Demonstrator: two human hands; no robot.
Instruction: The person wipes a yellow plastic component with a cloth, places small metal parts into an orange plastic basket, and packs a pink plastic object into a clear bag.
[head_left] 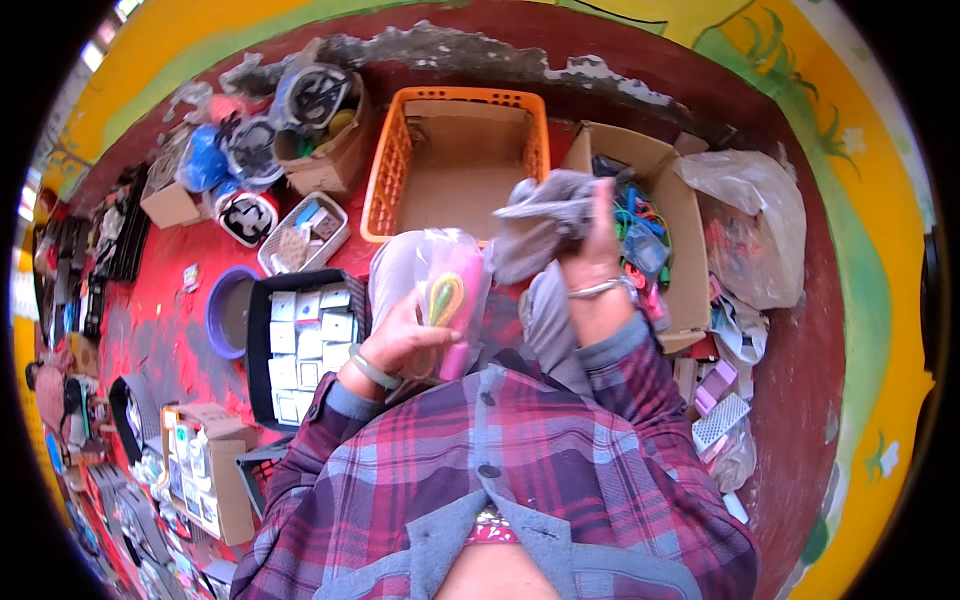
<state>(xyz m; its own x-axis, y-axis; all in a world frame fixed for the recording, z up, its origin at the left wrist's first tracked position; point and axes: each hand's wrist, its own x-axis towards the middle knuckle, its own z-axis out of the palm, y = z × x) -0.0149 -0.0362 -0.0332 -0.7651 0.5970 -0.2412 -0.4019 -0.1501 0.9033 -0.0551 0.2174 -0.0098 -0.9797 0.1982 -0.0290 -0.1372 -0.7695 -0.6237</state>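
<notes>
My left hand (411, 338) is closed around a skipping rope (446, 297) in a clear plastic bag. Its yellow-green cord is coiled beside a pink handle, above my left knee. In my right hand (597, 250) is a bunched grey cloth (540, 222), raised over my right knee. The cloth hangs toward the bagged rope but stays apart from it. Just right of that hand stands an open cardboard box (686, 290) with colourful cords and handles inside.
An orange plastic basket (378, 195) lined with cardboard stands ahead. To the left are a black bin (262, 360) of small white boxes, a purple basin (212, 315) and a white basket (342, 238). A clear sack (760, 235) leans at the right.
</notes>
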